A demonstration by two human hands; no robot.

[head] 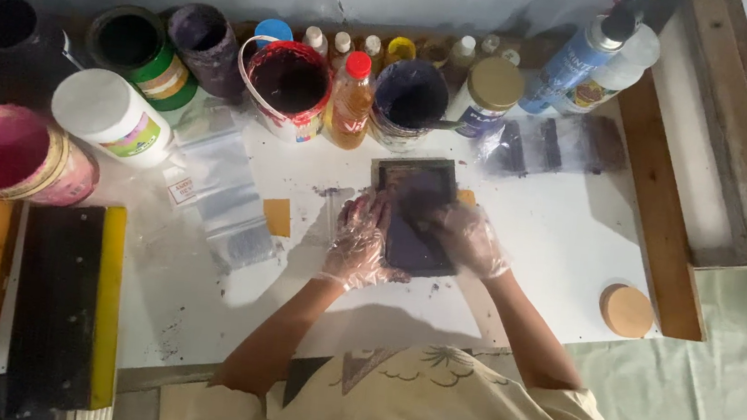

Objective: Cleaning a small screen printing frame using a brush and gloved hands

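Head view: cream shirt nearest the lens, forearms reaching up from it. Left hand in a clear plastic glove, fingers spread flat against the left edge of a small dark screen frame. Right hand, gloved too, rests flat on the frame's dark mesh, gripping nothing. Frame lies on the white table between both hands. Beyond the fingertips: red paint bucket, orange bottle, dark ink tub. Round wooden lid right of the right hand. Squeegee far left of the left hand.
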